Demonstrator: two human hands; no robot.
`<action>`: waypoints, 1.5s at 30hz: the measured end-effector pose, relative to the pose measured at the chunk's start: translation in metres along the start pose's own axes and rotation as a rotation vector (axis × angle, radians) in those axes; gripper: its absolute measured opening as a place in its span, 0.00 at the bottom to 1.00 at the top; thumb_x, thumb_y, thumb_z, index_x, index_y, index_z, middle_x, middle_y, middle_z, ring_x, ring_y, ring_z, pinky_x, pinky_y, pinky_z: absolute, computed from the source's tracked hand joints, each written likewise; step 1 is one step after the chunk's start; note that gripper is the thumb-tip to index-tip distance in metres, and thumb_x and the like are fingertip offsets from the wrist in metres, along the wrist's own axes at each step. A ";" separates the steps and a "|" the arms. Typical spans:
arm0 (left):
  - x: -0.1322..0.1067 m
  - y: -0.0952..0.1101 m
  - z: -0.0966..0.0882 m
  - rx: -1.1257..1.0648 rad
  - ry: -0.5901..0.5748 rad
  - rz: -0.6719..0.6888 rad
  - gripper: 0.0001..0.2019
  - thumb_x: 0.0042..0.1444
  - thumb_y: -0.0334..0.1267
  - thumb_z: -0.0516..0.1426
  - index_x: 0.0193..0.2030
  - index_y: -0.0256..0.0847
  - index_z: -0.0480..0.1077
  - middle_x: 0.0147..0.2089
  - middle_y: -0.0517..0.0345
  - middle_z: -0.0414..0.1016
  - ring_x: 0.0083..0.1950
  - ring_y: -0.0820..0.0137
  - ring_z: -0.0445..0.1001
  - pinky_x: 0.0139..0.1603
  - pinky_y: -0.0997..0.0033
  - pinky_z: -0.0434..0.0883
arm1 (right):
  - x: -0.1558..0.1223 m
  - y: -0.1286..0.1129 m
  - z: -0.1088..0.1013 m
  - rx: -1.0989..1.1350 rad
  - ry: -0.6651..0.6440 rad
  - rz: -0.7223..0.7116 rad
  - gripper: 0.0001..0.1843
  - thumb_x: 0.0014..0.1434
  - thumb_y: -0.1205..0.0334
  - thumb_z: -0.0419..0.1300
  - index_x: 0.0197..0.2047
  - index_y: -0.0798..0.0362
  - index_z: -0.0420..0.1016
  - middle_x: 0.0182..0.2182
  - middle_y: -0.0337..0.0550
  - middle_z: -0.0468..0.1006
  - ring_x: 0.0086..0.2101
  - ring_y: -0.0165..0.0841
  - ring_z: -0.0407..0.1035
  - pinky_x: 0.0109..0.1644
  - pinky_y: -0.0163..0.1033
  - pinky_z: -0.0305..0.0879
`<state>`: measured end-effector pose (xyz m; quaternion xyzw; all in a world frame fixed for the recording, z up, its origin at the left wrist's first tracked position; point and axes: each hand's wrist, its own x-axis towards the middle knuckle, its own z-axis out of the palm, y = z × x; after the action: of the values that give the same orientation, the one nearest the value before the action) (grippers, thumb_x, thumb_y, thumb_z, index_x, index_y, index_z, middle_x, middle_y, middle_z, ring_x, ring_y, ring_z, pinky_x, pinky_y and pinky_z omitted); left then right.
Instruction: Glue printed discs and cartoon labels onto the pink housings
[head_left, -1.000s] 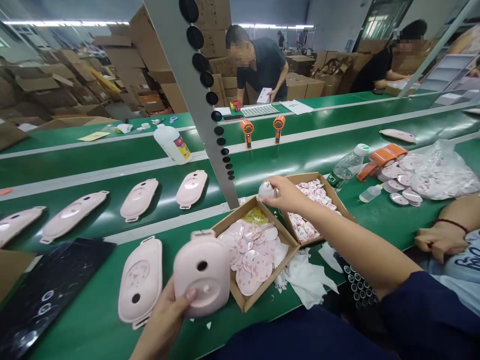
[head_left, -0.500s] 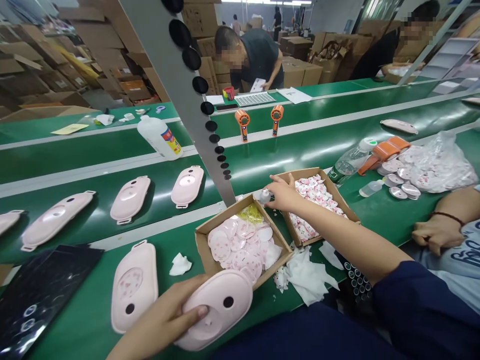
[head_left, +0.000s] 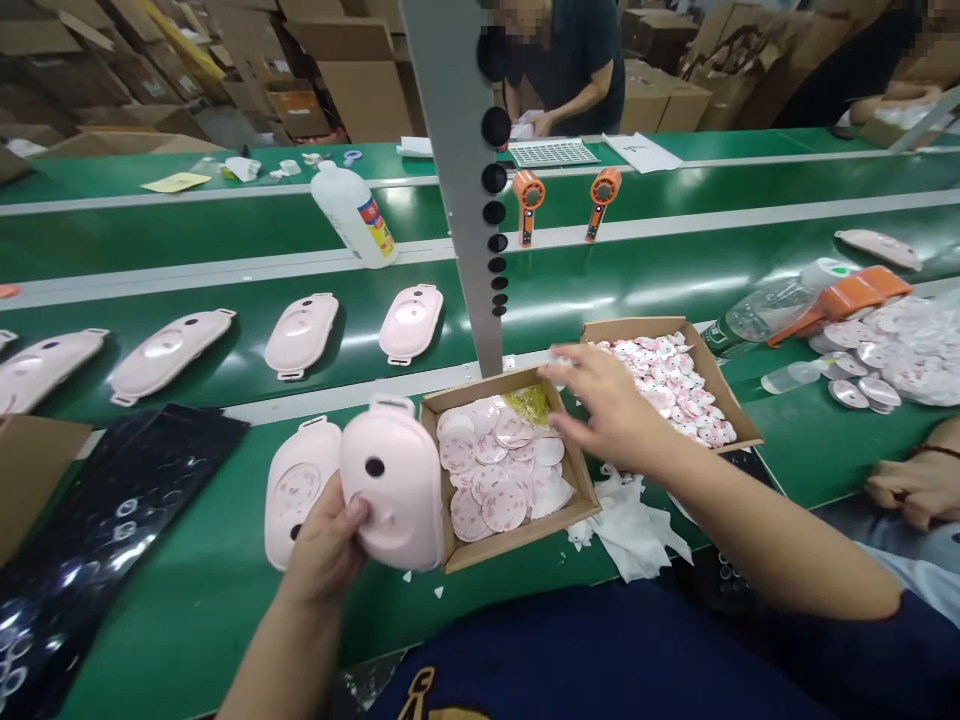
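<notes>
My left hand [head_left: 328, 535] grips a pink oval plastic shell [head_left: 397, 500] by its left edge, thumb on its face; the shell stands tilted up and shows a black round dot. Behind it another pink shell [head_left: 300, 480] with a patterned round patch lies on the green table. My right hand [head_left: 607, 400] hovers with fingers spread over the right side of a cardboard box [head_left: 517, 548] of round pink-patterned discs [head_left: 499, 490]. A small clear bottle stands by its fingertips, mostly hidden. Partly behind this hand sits a second box [head_left: 739, 425] of small white-and-pink animal-face pieces [head_left: 675, 385].
More pink shells [head_left: 300, 335] lie on the conveyor belt. A perforated grey post [head_left: 457, 180] rises just behind the boxes. Crumpled tissue [head_left: 637, 530] lies in front. A water bottle [head_left: 780, 305] and a bag of discs [head_left: 930, 350] are at right, near another person's hand [head_left: 915, 480].
My right hand has let go of the small clear bottle and opened, drawing back over the box. My left hand has raised and turned the pink shell more upright. The view has shifted.
</notes>
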<state>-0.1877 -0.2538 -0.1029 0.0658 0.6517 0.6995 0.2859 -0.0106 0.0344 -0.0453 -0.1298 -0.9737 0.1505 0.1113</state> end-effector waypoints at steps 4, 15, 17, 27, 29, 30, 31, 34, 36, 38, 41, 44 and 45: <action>0.001 -0.009 0.034 -0.233 0.179 0.029 0.27 0.41 0.50 0.71 0.48 0.44 0.76 0.45 0.54 0.81 0.49 0.59 0.76 0.49 0.67 0.73 | -0.001 -0.042 0.029 -0.045 -0.400 -0.458 0.18 0.61 0.66 0.63 0.54 0.49 0.76 0.50 0.46 0.80 0.55 0.44 0.68 0.64 0.58 0.55; -0.012 0.011 0.033 -0.283 0.027 0.006 0.36 0.43 0.47 0.69 0.60 0.40 0.69 0.55 0.47 0.77 0.62 0.46 0.70 0.63 0.50 0.66 | -0.001 -0.048 0.053 -0.056 -0.447 -0.658 0.09 0.66 0.63 0.58 0.42 0.48 0.82 0.52 0.43 0.79 0.50 0.40 0.70 0.53 0.48 0.60; -0.014 0.014 0.034 -0.297 0.001 0.011 0.38 0.43 0.47 0.69 0.62 0.40 0.67 0.56 0.46 0.77 0.62 0.46 0.69 0.63 0.49 0.66 | -0.005 -0.047 0.052 -0.051 -0.471 -0.573 0.09 0.65 0.65 0.58 0.38 0.50 0.81 0.41 0.44 0.82 0.44 0.38 0.73 0.50 0.46 0.61; -0.031 0.021 0.050 -0.306 -0.105 0.048 0.45 0.43 0.47 0.69 0.68 0.43 0.60 0.62 0.47 0.71 0.67 0.46 0.63 0.67 0.51 0.62 | -0.019 -0.065 0.004 0.690 0.166 -0.177 0.06 0.64 0.65 0.58 0.38 0.48 0.76 0.36 0.42 0.80 0.39 0.34 0.75 0.43 0.41 0.72; -0.036 0.020 0.055 -0.298 -0.150 0.038 0.44 0.43 0.47 0.69 0.68 0.44 0.60 0.64 0.47 0.70 0.69 0.46 0.61 0.68 0.51 0.61 | -0.020 -0.076 -0.005 0.752 0.279 -0.182 0.05 0.63 0.66 0.58 0.38 0.47 0.75 0.35 0.41 0.79 0.37 0.34 0.74 0.41 0.41 0.72; -0.038 0.020 0.059 -0.295 -0.179 0.033 0.44 0.44 0.48 0.69 0.68 0.44 0.61 0.64 0.46 0.69 0.69 0.45 0.61 0.68 0.50 0.61 | -0.019 -0.081 -0.007 0.734 0.327 -0.207 0.06 0.63 0.67 0.58 0.39 0.47 0.74 0.35 0.41 0.79 0.37 0.34 0.74 0.41 0.41 0.72; -0.041 0.020 0.062 -0.292 -0.210 0.030 0.43 0.44 0.48 0.69 0.68 0.44 0.61 0.65 0.46 0.69 0.69 0.45 0.61 0.68 0.50 0.61 | -0.019 -0.085 -0.007 0.673 0.375 -0.242 0.07 0.63 0.67 0.57 0.40 0.47 0.75 0.35 0.42 0.79 0.37 0.35 0.73 0.41 0.42 0.71; -0.050 0.021 0.071 -0.309 -0.317 0.024 0.41 0.47 0.48 0.69 0.67 0.45 0.61 0.64 0.46 0.70 0.68 0.46 0.62 0.68 0.50 0.62 | -0.019 -0.092 -0.005 0.280 0.459 -0.373 0.12 0.63 0.68 0.57 0.45 0.44 0.76 0.41 0.41 0.82 0.42 0.38 0.72 0.50 0.49 0.66; -0.057 0.024 0.076 -0.333 -0.354 0.023 0.40 0.48 0.47 0.68 0.67 0.45 0.62 0.64 0.46 0.70 0.67 0.46 0.64 0.67 0.49 0.63 | -0.024 -0.093 -0.001 0.048 0.414 -0.413 0.13 0.64 0.59 0.58 0.52 0.42 0.75 0.48 0.40 0.82 0.48 0.42 0.69 0.60 0.55 0.56; -0.063 0.026 0.079 -0.332 -0.336 0.019 0.38 0.49 0.47 0.68 0.66 0.46 0.62 0.65 0.47 0.70 0.67 0.47 0.64 0.66 0.50 0.64 | -0.035 -0.092 0.004 -0.046 0.335 -0.389 0.23 0.64 0.46 0.58 0.60 0.42 0.71 0.56 0.39 0.78 0.55 0.46 0.65 0.67 0.57 0.42; -0.068 0.025 0.083 -0.254 -0.261 0.008 0.39 0.46 0.47 0.70 0.65 0.47 0.64 0.66 0.48 0.69 0.67 0.46 0.64 0.65 0.52 0.67 | -0.057 -0.091 0.014 -0.098 0.307 -0.327 0.34 0.64 0.36 0.53 0.66 0.45 0.64 0.64 0.38 0.71 0.58 0.47 0.59 0.67 0.57 0.37; -0.067 0.018 0.083 -0.133 -0.189 -0.040 0.43 0.38 0.51 0.73 0.63 0.53 0.65 0.64 0.54 0.72 0.66 0.44 0.65 0.60 0.51 0.73 | -0.072 -0.090 0.023 -0.170 0.392 -0.313 0.35 0.66 0.36 0.49 0.67 0.48 0.64 0.65 0.38 0.69 0.55 0.44 0.59 0.61 0.53 0.47; -0.065 0.015 0.082 -0.091 -0.166 -0.061 0.43 0.36 0.52 0.74 0.61 0.57 0.65 0.63 0.57 0.73 0.66 0.44 0.66 0.59 0.52 0.74 | -0.074 -0.089 0.025 -0.195 0.436 -0.311 0.35 0.66 0.35 0.49 0.66 0.48 0.65 0.64 0.37 0.70 0.54 0.43 0.59 0.58 0.51 0.50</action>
<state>-0.1004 -0.2135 -0.0590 0.0905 0.5949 0.7117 0.3626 0.0335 -0.0754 -0.0532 -0.0181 -0.9449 0.0059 0.3267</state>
